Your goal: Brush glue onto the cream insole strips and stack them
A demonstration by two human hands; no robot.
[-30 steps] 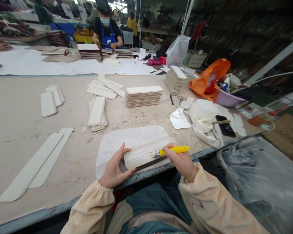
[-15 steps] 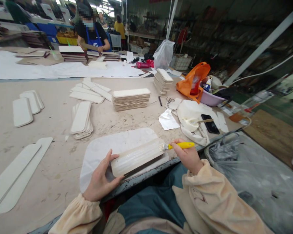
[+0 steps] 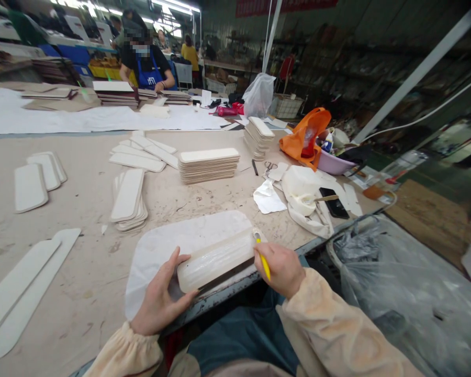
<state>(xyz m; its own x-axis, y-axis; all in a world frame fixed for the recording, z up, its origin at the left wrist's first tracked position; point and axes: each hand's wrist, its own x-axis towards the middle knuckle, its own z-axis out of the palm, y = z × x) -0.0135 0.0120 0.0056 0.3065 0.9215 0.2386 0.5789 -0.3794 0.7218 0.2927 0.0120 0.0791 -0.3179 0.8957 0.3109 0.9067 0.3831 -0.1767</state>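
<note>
A long cream piece [image 3: 215, 259] with rounded ends lies glossy with wet glue on a white sheet [image 3: 180, 243] at the near table edge. My left hand [image 3: 160, 298] cups its left end, thumb and fingers pressed against it. My right hand [image 3: 280, 267] is closed round a yellow-handled brush [image 3: 262, 256], whose bristles touch the piece's right end.
Stacks of similar cream pieces [image 3: 209, 163] and loose ones [image 3: 129, 196] cover the beige table [image 3: 82, 209]. A white cloth with a glue stick [image 3: 310, 199], a phone [image 3: 334, 202] and an orange bag [image 3: 306, 133] lie right. A person in a blue apron [image 3: 145, 65] works at the far table. A plastic-lined bin [image 3: 396, 293] stands at my right.
The brush has swung from lying across the right end, handle pointing right, to pointing toward me with its bristles at the piece's right tip. My left hand keeps its hold.
</note>
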